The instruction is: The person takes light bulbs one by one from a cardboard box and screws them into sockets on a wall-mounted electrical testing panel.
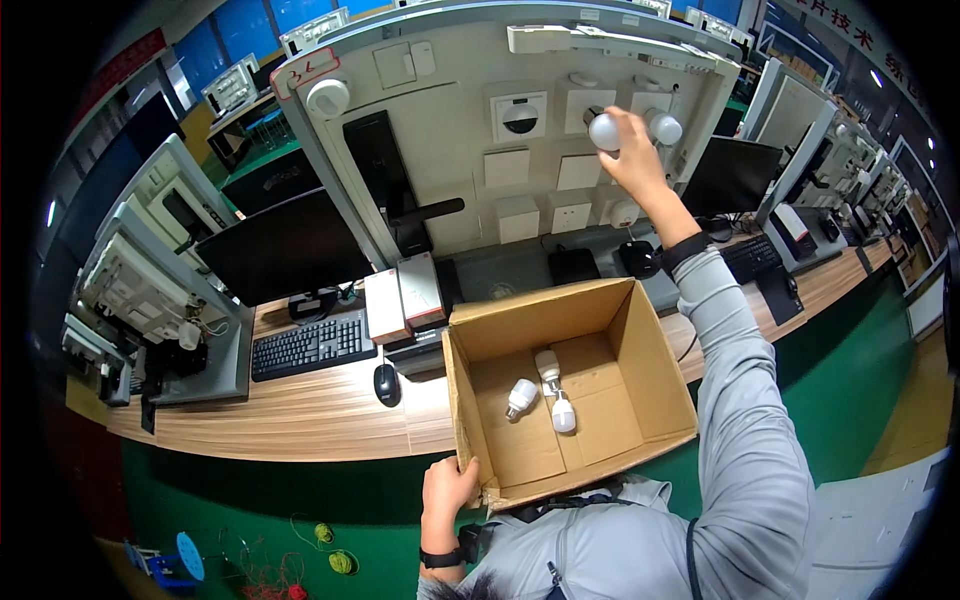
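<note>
My right hand [637, 160] is raised to the upright panel [450, 110], its fingers closed around a white light bulb [602, 132]. The base of that bulb is at a dark socket; whether it is seated there I cannot tell. Just to the right, another white bulb [665, 127] sits on the panel. My left hand [449, 488] grips the near left corner of an open cardboard box [645, 375], which is held between my body and the desk. Three more bulbs lie on the box floor: one to the left [521, 396], one farther back [547, 366] and one nearer [564, 416].
On the desk [300, 420] stand a monitor [285, 245], a keyboard [313, 345], a black mouse [387, 384] and two small boxes [386, 306]. Another monitor [733, 175] is at the right. Switches and a dome sensor [519, 117] are mounted on the panel. Yarn balls [342, 562] lie on the green floor.
</note>
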